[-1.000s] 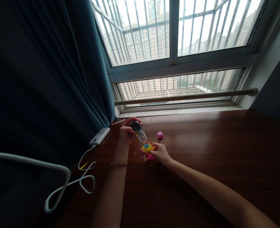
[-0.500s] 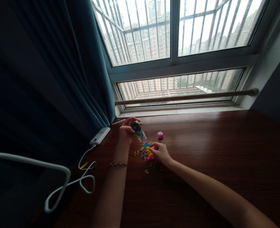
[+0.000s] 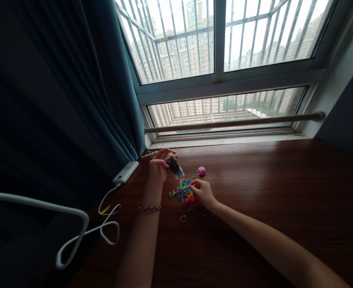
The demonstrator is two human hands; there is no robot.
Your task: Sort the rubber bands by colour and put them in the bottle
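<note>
My left hand (image 3: 159, 165) is wrapped around a clear plastic bottle (image 3: 175, 166), tilted with its lower end just above a pile of small rubber bands (image 3: 183, 191). Dark and some blue bands show through the bottle's wall. Blue, yellow and pink bands make up the pile on the dark wooden surface. At the pile's right edge my right hand (image 3: 203, 192) has thumb and fingers pinched together; whatever is between them is too small to make out. A pink cap (image 3: 201, 171) lies just beyond the right hand.
A white power bank (image 3: 126, 173) with a white cable (image 3: 103, 234) lies at left by the blue curtain (image 3: 104, 100). Single bands, one of them yellow (image 3: 183, 219), lie near the pile. A barred window and a rail (image 3: 233, 123) stand behind the wooden surface (image 3: 269, 180).
More blue bands lie on the pile, which has spread to the left over the loose yellow ones. Fewer coloured bands show in the bottle. Both hands have stayed almost in place.
</note>
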